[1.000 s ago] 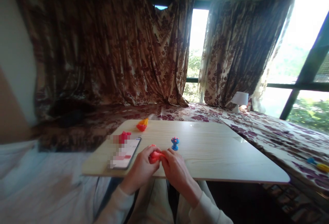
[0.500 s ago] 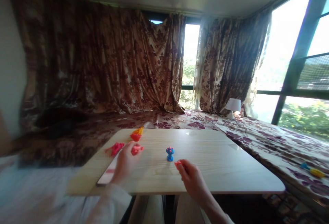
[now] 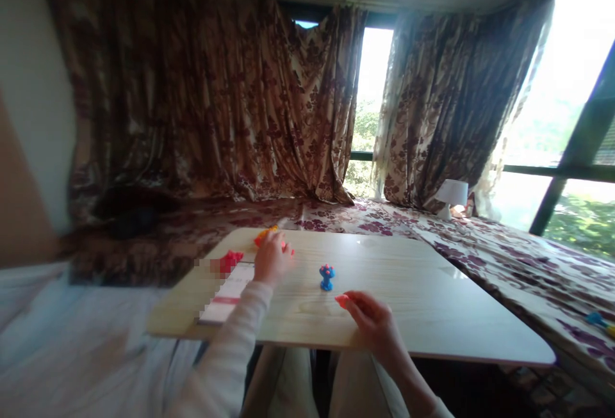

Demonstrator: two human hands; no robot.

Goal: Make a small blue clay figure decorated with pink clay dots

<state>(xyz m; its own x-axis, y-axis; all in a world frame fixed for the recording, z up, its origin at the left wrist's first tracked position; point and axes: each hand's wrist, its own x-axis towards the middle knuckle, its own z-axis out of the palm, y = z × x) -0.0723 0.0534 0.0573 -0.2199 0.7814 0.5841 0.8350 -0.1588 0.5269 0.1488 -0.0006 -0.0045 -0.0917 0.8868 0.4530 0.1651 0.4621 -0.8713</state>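
My right hand point(image 3: 372, 315) is closed over the near side of the table, pinching a small red piece point(image 3: 341, 301) that looks like modelling clay. Just beyond it, a blue figure with red dots on top point(image 3: 327, 277) stands upright. My left hand point(image 3: 271, 258) is at the far left of the table, partly covering a yellow and red lump point(image 3: 262, 239). Its fingers are blurred; red shows around them, and I cannot tell whether they grip anything. A crimson lump point(image 3: 232, 260) lies left of that hand.
A phone-like flat device with a white screen point(image 3: 225, 301) lies on the left of the pale wooden table point(image 3: 432, 315), under my left forearm. A white lamp point(image 3: 451, 194) stands on the flowered cloth behind. Blue and yellow items point(image 3: 596, 320) lie at far right.
My left hand has moved forward, from above the device to the yellow and red lump. My right hand keeps its pinch on the red piece. The whole view has shifted slightly.
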